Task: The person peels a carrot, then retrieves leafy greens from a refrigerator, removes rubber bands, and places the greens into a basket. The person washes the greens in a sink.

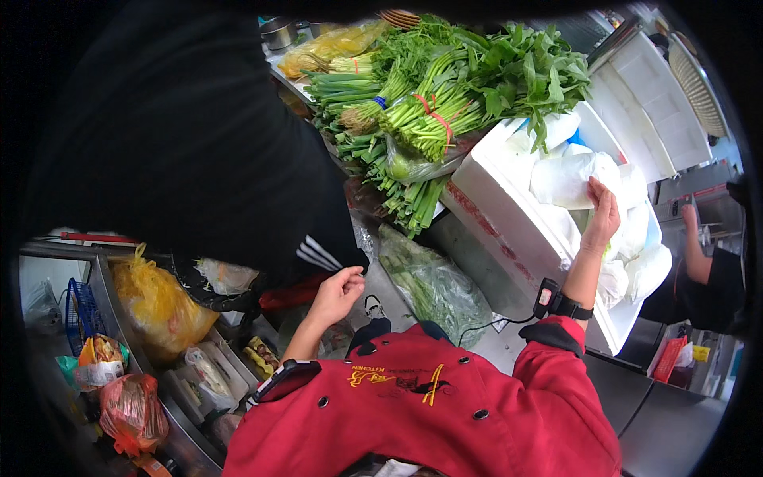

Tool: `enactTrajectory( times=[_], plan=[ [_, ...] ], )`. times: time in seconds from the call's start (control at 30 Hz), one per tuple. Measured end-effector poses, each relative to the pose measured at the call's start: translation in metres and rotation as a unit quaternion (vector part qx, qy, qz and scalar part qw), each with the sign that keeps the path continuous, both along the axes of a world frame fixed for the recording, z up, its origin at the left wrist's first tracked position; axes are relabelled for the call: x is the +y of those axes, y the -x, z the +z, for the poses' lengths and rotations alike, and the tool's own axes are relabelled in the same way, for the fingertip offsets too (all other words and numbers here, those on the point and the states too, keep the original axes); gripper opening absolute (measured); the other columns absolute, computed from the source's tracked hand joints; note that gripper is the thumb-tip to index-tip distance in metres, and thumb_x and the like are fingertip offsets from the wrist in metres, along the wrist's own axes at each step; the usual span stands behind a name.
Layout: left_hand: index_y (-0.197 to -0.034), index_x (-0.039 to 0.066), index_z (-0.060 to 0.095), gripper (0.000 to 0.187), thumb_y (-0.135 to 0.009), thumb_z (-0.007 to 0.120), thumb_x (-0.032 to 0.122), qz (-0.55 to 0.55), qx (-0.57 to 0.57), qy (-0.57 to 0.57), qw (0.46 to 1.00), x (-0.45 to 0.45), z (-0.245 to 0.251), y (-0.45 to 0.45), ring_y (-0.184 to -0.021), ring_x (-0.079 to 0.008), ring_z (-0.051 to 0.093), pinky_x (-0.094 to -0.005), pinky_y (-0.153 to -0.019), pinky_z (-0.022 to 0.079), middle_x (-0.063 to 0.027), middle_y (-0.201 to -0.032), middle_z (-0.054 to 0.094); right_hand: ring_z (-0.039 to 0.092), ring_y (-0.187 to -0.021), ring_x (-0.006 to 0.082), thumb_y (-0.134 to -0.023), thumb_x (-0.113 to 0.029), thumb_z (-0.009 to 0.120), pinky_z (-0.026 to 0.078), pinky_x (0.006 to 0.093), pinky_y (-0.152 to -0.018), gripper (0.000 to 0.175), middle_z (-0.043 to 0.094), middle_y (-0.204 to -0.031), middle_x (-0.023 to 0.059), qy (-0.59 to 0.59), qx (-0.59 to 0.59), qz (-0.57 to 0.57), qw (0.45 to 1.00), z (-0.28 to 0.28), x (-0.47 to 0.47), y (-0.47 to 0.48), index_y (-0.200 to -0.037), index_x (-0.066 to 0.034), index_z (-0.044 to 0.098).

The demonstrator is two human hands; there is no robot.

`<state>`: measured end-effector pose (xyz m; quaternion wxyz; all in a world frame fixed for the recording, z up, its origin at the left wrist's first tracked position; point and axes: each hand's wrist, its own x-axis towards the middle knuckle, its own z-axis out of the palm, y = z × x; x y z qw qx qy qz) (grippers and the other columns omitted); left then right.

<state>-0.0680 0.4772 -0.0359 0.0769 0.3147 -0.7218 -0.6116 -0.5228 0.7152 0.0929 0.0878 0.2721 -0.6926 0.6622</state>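
Observation:
Over a white foam box [495, 208], my right hand [605, 208] pinches the edge of a white wrapped bundle [566, 179], among several like it. My left hand [337, 295] hangs in front of my body with fingers loosely curled and nothing seen in it, close to the dark clothing [238, 149] of another person. Left of the box lie bunched green vegetables [429, 122] tied with red bands, long green stalks [417, 203] and leafy greens [536, 71]. A clear plastic bag of greens [429, 286] rests on the floor between my hands.
The other person stands close at the left. Below them are a yellow plastic bag [161, 304], a blue basket [80, 316] and a red bag [134, 411]. Behind the box stand another white foam box [638, 101] and a woven basket [694, 83]. Another person's arm [694, 244] shows at the right.

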Motion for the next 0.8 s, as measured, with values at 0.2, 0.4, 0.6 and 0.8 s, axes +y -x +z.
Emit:
enactTrajectory(
  times=[0.2,0.4,0.6,0.8],
  plan=[
    [-0.123,0.001,0.054,0.036,-0.089,0.059,0.008,-0.050,0.007,0.029,0.998,-0.018,0.031,0.024,-0.088,-0.0105,0.060,-0.0255,-0.077,0.049,-0.0099,-0.104,0.066,0.059,-0.078,0.0139,-0.099,-0.025,0.047,0.045,0.0261,-0.071,0.035,0.068,-0.088,0.0095,-0.045,0.025,-0.037,0.998,0.001,0.006,-0.004,-0.089,0.0019,0.066],
    [-0.122,0.001,0.056,0.033,-0.089,0.059,0.009,-0.066,0.064,0.114,0.989,-0.058,0.082,0.075,-0.092,-0.0131,0.062,-0.0284,-0.082,0.049,-0.0097,-0.106,0.067,0.054,-0.066,0.0109,-0.096,-0.020,0.053,0.043,0.0234,-0.063,0.030,0.064,-0.073,0.0053,-0.051,0.019,-0.053,0.997,-0.004,0.007,-0.005,-0.077,0.0014,0.063],
    [-0.107,-0.001,0.062,0.024,-0.086,0.061,0.011,0.011,0.187,0.330,0.925,-0.113,0.120,0.177,-0.092,-0.0260,0.063,-0.0325,-0.082,0.049,-0.0139,-0.101,0.065,0.052,-0.060,0.0103,-0.095,-0.017,0.053,0.043,0.0240,-0.060,0.031,0.061,-0.066,0.0058,-0.068,0.046,-0.104,0.991,-0.004,0.005,-0.006,-0.072,0.0020,0.060],
    [-0.098,0.010,0.067,0.024,-0.077,0.069,0.022,-0.017,0.193,0.508,0.840,-0.160,0.106,0.292,-0.113,-0.0360,0.050,-0.0422,-0.097,0.040,-0.0172,-0.121,0.056,0.051,-0.062,0.0106,-0.095,-0.015,0.052,0.043,0.0238,-0.061,0.030,0.059,-0.066,0.0059,-0.122,0.074,-0.120,0.982,0.000,0.004,-0.012,-0.072,0.0030,0.058]
  ],
)
